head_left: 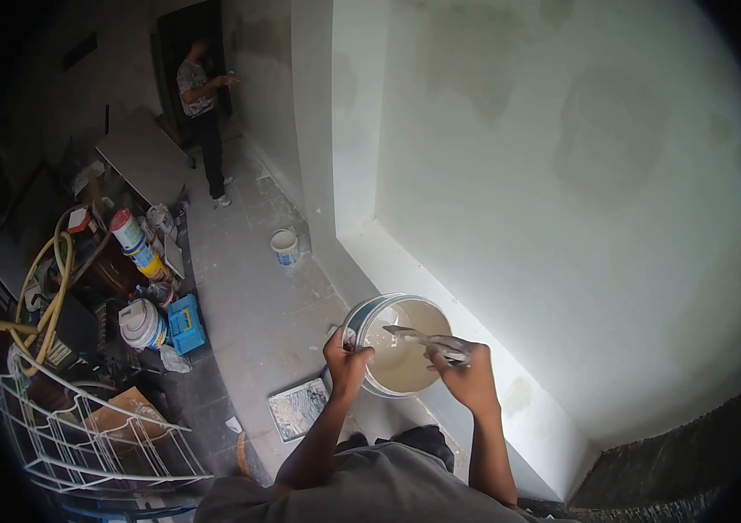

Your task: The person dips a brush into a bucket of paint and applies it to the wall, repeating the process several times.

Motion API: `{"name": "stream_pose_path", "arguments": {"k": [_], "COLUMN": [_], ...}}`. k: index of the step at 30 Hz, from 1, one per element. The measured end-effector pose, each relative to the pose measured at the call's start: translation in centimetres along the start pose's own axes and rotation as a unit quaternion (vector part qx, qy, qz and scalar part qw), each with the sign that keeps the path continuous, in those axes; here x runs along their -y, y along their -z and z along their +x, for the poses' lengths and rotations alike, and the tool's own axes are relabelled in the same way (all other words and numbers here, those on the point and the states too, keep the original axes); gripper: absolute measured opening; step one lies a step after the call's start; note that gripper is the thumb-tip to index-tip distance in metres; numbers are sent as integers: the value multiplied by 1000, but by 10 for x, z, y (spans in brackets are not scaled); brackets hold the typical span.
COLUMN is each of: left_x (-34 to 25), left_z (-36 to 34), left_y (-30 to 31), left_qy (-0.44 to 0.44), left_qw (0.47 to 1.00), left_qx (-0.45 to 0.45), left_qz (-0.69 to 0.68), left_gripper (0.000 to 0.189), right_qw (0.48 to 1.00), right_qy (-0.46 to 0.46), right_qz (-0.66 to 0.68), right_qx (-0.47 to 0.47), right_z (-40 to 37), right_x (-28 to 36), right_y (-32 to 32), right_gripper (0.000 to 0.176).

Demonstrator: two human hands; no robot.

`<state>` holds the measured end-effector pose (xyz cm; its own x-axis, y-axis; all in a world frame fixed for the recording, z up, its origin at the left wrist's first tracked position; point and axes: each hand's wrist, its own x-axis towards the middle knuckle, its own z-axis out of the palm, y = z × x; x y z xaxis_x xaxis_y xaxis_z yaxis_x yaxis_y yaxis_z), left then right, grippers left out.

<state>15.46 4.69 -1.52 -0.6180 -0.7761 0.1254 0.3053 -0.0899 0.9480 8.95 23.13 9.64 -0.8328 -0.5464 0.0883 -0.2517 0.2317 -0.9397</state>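
My left hand (348, 364) grips the left side of a round bucket (368, 376), its thumb over the rim. The bucket is tilted toward me and holds beige, paint-like liquid (405, 368). In my right hand (468, 376) is a paintbrush (427, 338) with a dark, tapered tip and a pale-smeared body. The brush points left across the bucket's mouth, its tip over the inside of the bucket. My right fingers are closed around its handle near the bucket's right rim.
A pale wall (510, 235) with damp-looking patches rises at right above a low ledge (475, 344). On the floor are a paint tray (298, 410), a white bucket (284, 247), a blue toolbox (186, 324) and a white wire rack (96, 444). Another person (202, 113) stands farther back.
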Motion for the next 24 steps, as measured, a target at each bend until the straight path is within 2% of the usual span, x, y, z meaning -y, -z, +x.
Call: {"name": "stream_pose_path", "arguments": {"k": [1, 5, 8, 14, 17, 24], "left_x": [0, -10, -6, 5, 2, 11], "left_z": [2, 8, 10, 11, 9, 12], "left_y": [1, 0, -1, -1, -3, -7], "left_qy": [-1, 1, -17, 9, 23, 91], "left_qw": [1000, 1000, 1000, 1000, 999, 994], "left_qx": [0, 1, -1, 6, 11, -29], "left_qz": [3, 6, 10, 16, 22, -58], "left_gripper": [32, 32, 31, 26, 25, 20], "right_qw": [999, 984, 977, 966, 962, 947], "right_qy": [28, 1, -19, -63, -70, -46], "right_qz": [31, 156, 176, 203, 214, 256], "right_qx": [-15, -85, -116, -147, -157, -187], "right_z": [-2, -10, -16, -23, -25, -32], "right_x": [-6, -19, -23, -29, -31, -43], "right_y": [3, 13, 19, 24, 25, 31], "right_gripper": [23, 21, 21, 25, 25, 24]}}
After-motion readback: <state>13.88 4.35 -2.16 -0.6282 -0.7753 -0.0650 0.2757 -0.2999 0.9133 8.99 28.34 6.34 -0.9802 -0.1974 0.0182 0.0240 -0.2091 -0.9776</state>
